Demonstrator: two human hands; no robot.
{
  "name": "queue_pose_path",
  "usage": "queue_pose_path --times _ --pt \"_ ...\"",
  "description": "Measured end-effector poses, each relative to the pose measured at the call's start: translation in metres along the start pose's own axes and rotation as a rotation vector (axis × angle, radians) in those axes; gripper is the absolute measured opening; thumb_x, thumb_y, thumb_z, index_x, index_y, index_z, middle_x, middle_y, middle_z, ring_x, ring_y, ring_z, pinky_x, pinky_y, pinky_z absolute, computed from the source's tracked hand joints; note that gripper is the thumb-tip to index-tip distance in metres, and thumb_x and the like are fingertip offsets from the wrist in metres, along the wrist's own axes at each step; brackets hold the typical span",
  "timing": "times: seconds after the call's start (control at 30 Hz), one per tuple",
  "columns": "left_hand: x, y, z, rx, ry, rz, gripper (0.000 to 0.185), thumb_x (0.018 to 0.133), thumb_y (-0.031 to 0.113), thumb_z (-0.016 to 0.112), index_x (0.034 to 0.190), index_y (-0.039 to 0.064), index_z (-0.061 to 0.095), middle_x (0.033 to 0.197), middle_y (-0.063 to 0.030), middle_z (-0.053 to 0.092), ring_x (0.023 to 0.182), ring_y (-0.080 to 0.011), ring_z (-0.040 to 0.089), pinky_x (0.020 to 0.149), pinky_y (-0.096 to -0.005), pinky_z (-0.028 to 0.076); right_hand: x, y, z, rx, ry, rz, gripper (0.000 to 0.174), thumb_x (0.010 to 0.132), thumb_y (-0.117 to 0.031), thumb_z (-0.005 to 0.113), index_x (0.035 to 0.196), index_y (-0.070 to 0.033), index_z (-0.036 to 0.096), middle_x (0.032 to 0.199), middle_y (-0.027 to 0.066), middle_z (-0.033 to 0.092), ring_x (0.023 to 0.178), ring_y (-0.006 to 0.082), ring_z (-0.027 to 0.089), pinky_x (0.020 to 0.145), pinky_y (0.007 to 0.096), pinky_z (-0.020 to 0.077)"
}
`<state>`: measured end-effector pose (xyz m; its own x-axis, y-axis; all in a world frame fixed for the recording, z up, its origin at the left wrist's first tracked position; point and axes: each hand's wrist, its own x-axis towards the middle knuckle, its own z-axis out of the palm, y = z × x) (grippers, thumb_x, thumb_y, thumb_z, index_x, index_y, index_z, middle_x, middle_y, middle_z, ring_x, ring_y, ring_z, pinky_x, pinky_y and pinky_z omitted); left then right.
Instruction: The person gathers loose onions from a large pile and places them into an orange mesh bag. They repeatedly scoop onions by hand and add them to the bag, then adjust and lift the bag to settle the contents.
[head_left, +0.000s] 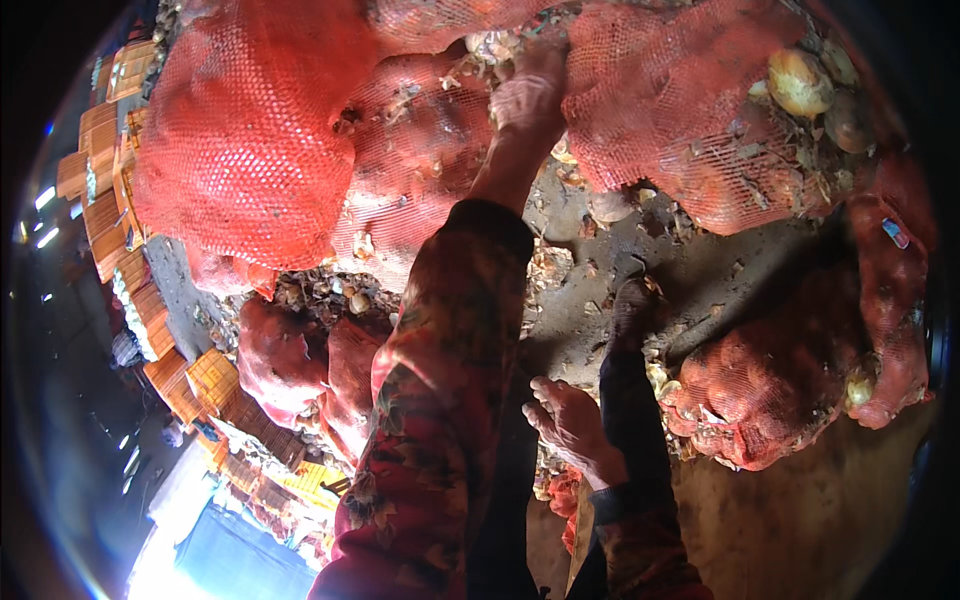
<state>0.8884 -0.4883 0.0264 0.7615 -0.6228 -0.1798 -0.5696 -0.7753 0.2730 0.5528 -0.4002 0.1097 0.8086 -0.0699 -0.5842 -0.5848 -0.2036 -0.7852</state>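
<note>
My left hand (529, 97) reaches forward between red mesh sacks, beside an onion (491, 46) and loose skins; its fingertips are hidden, so a grip is not visible. Left of it lies a filled mesh sack (420, 150), partly under a bulging one (247, 142). On its right side is another mesh sack (675, 112), with a yellowish onion (801, 82) at its far edge. Lower down, near my body, my right hand (570, 427) hangs with its fingers slightly bent and apart, and nothing shows in it.
A shoe and dark trouser leg (634, 337) stand on the grey floor (577, 322), strewn with onion skins. More filled mesh sacks (765, 382) lie at the right, others (285, 360) at lower left. Stacked orange crates (105, 217) line the left, near a bright opening.
</note>
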Motion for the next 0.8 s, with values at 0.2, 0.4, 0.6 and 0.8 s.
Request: queue_pose_path --times 0.2,0.4,0.6,0.8 --pt "-0.178 -0.060 0.057 0.168 -0.372 0.086 0.024 0.071 0.021 0.062 0.092 0.011 0.068 0.083 -0.0146 0.062 0.074 -0.0359 0.059 0.082 -0.0502 0.049 -0.003 0.006 0.003 0.038 0.078 0.000 0.035 0.083 -0.029 0.067 0.107 -0.005 0.060 0.084 0.0184 0.062 0.076 0.0369 0.061 0.066 0.0455 0.0502" --pt "-0.442 -0.146 -0.011 -0.055 -1.114 -0.199 0.055 0.074 0.032 0.072 0.121 0.008 0.057 0.114 -0.0150 0.063 0.110 -0.0282 0.058 0.089 -0.0409 0.049 0.005 0.010 0.004 -0.078 0.045 -0.063 0.036 0.082 -0.028 0.068 0.109 -0.004 0.061 0.075 0.0151 0.062 0.071 0.0349 0.061 0.063 0.0458 0.0482" --pt "-0.331 -0.124 -0.016 0.024 -0.808 -0.076 0.037 0.075 0.024 0.070 0.110 0.013 0.061 0.093 -0.0177 0.066 0.080 -0.0398 0.064 0.065 -0.0517 0.052 0.010 -0.003 -0.009 -0.083 -0.005 -0.014 0.035 0.086 -0.032 0.065 0.110 -0.007 0.061 0.083 0.0153 0.064 0.075 0.0363 0.063 0.067 0.0443 0.0507" --pt "-0.144 -0.099 0.047 -0.180 -0.092 0.308 0.051 0.069 0.010 0.070 0.115 0.001 0.051 0.111 -0.0214 0.055 0.106 -0.0398 0.052 0.085 -0.0482 0.046 0.010 -0.004 -0.021 -0.097 0.060 -0.065 0.037 0.082 -0.027 0.070 0.110 -0.004 0.060 0.091 0.0140 0.068 0.080 0.0324 0.065 0.069 0.0408 0.0522"
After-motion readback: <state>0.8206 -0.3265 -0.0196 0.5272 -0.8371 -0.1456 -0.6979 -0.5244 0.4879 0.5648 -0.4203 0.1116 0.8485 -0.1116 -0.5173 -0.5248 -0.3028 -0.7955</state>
